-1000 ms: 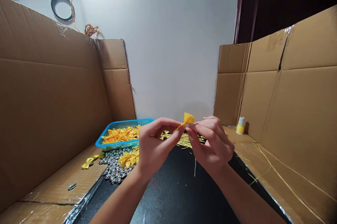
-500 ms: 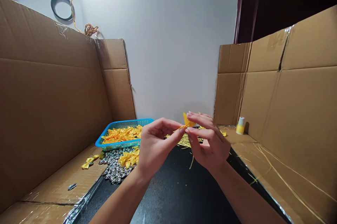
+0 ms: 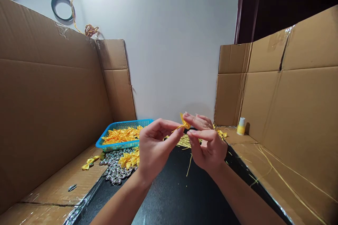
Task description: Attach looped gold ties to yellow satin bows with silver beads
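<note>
Both my hands meet above the black work surface (image 3: 169,193). My left hand (image 3: 154,147) pinches a small yellow ribbon bow (image 3: 184,122) between thumb and forefinger. My right hand (image 3: 207,144) is closed on the same bow from the right, its fingers partly covering it. A thin yellow thread (image 3: 189,165) hangs down from the bow between the hands.
A blue basket (image 3: 120,134) of yellow ribbon pieces stands back left, with silver beads (image 3: 114,168) and finished bows (image 3: 129,159) before it. A pile of yellow threads (image 3: 185,141) lies behind my hands. A small spool (image 3: 241,125) stands right. Cardboard walls (image 3: 47,94) enclose both sides.
My right hand has slid left and over the bow, hiding more of it. The hanging thread has swung left. My left hand has barely moved.
</note>
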`<state>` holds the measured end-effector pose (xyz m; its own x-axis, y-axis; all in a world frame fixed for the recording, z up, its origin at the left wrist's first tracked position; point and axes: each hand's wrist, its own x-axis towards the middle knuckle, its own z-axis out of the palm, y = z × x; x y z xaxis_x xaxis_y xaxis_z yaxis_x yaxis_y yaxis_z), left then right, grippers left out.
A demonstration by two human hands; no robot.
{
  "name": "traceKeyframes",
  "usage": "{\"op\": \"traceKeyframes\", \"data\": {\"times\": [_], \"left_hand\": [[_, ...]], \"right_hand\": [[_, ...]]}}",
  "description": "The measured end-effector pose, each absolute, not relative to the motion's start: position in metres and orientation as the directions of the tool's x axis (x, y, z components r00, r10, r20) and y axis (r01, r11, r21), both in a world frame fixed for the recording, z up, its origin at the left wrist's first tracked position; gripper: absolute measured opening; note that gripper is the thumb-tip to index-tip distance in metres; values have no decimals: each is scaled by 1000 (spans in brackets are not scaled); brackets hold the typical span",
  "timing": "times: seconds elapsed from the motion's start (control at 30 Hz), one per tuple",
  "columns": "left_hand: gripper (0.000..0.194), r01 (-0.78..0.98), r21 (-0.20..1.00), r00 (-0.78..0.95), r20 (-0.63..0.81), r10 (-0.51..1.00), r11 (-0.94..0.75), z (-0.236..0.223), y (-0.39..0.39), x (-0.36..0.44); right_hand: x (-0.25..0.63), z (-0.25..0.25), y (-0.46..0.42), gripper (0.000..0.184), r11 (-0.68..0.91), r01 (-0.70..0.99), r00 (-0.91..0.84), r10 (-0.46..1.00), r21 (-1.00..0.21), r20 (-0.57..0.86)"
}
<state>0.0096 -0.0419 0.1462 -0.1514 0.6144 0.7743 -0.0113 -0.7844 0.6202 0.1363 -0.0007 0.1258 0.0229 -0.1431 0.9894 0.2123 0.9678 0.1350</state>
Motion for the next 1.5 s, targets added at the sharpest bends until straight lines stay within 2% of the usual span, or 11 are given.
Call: {"op": "traceKeyframes", "data": {"times": [0.23,0.63,1.03,1.5], "left_hand": [[8,67,562,-149,822,549,-824,146,-43,9],[13,413,303,-171,952,253,-859,137,-39,9],[11,429,300,-174,953,248,-852,136,-34,7],[10,439,290,-164,956,241,-850,135,-31,6]], "right_hand": [[137,127,-1,26,966,221,12,-139,133,990],[137,128,-2,25,971,209,3,-118,115,993],[137,126,0,24,981,186,5,-56,54,998],[136,125,3,21,969,242,1,-52,50,999]]}}
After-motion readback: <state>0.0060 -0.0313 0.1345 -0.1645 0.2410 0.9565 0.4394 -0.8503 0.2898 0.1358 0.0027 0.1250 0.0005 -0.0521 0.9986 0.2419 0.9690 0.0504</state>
